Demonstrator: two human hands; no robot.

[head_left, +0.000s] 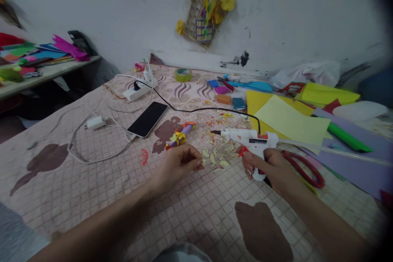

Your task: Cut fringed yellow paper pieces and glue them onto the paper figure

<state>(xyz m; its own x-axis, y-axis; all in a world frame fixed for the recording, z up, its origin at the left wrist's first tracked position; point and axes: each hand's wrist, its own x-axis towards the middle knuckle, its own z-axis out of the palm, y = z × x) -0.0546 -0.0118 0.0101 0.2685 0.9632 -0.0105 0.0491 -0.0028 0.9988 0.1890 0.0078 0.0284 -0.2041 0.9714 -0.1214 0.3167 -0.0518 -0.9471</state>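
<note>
My right hand (276, 170) is wrapped round the handle of a white glue gun (250, 139), finger on its orange trigger, nozzle pointing left. Its black cord (196, 109) runs back to a white power strip (136, 91). My left hand (178, 163) is curled, fingertips pinched together by small yellow-green paper petals (215, 157); what it pinches is too small to make out. A purple and yellow paper flower stem (179, 135) lies just beyond the left hand.
A black phone (147, 118) and a white charger with cable (95, 123) lie to the left. Red-handled scissors (302, 167), coloured foam sheets (291, 120), a green tape roll (183, 75) and a shelf with paper (46, 69) surround the bedspread.
</note>
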